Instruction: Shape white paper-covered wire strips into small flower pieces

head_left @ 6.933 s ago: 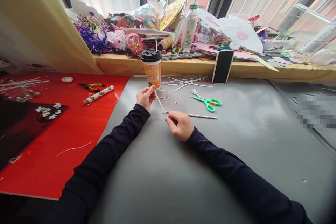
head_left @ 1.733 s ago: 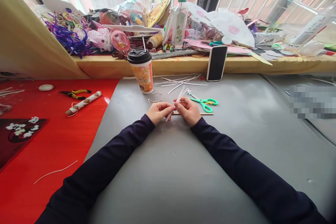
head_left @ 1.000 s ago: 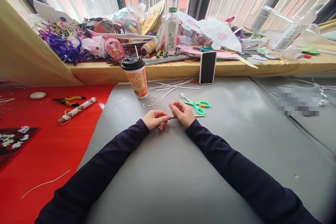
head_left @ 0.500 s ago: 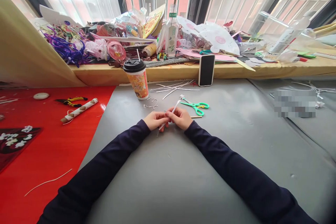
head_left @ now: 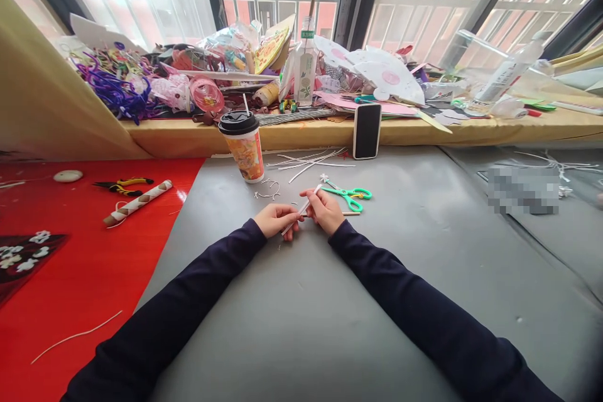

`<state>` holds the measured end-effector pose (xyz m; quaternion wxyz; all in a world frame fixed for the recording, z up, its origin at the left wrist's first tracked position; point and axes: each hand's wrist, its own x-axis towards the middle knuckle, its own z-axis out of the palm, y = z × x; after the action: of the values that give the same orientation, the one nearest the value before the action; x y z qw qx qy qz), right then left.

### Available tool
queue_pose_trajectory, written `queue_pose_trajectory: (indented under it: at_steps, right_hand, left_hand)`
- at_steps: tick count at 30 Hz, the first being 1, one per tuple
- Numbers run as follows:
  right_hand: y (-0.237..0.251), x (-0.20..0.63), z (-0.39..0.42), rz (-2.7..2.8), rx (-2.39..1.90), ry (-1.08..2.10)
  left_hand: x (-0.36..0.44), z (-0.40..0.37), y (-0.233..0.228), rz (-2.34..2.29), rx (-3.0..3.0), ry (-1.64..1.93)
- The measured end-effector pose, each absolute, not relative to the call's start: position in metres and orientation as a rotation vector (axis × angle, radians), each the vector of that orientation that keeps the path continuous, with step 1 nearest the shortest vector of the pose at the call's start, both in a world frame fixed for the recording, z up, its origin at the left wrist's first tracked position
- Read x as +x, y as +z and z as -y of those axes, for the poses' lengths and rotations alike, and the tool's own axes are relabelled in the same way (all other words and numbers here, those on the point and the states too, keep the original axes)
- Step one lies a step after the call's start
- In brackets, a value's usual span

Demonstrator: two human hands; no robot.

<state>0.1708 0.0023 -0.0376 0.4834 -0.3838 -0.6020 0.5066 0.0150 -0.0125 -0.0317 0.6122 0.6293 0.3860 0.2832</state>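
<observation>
**Both hands pinched on a thin white strip at mid-table**

I see both forearms in dark sleeves running up from the near edge of the grey table (head_left: 306,326) and meeting at its middle. My left hand (head_left: 274,220) is curled, fingertips closed on the lower end of a white paper strip (head_left: 301,208); my right hand (head_left: 326,208) is curled too, thumb and fingers nipping the same strip a little higher. The strip slants up to the right, its top end poking out above the right hand (how tightly it is rolled I cannot tell).

Just beyond the right hand lie green scissors (head_left: 351,195) and a thin wooden stick (head_left: 351,213). Farther back stand a lidded paper cup (head_left: 242,144), loose white strips (head_left: 311,160) and a dark phone (head_left: 366,130) propped against the far ledge. A red mat (head_left: 70,264) covers the table's left side, with pliers (head_left: 120,185) on it. The yellow windowsill (head_left: 306,129) is piled with craft clutter below barred windows.
</observation>
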Motion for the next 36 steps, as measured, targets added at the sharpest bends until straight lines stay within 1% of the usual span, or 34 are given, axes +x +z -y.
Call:
queue_pose_trajectory:
  at_steps: [7, 11, 17, 22, 27, 33, 36]
  right_hand:
    - [-0.039, 0.176, -0.010, 1.245, -0.913, 1.257]
    - [-0.041, 0.178, -0.014, 1.141, -0.919, 1.248]
    - [-0.042, 0.181, -0.015, 1.105, -0.982, 1.268]
    - [-0.041, 0.180, -0.012, 1.127, -0.979, 1.196]
    - [-0.041, 0.181, -0.013, 1.117, -0.971, 1.182]
    - [-0.042, 0.184, -0.015, 1.149, -0.984, 1.240]
    - [-0.042, 0.184, -0.014, 1.135, -0.973, 1.269]
  left_hand:
    - [0.017, 0.012, -0.032, -0.961, 1.490, 0.658]
    - [0.019, 0.016, -0.030, -1.049, 1.686, 0.698]
    - [0.019, 0.018, -0.026, -1.207, 1.874, 0.703]
    - [0.017, 0.019, -0.024, -1.358, 1.993, 0.746]
    - [0.017, 0.020, -0.025, -1.377, 1.994, 0.735]
    - [0.016, 0.018, -0.031, -1.392, 1.859, 0.848]
    - [0.017, 0.018, -0.031, -1.406, 1.908, 0.919]
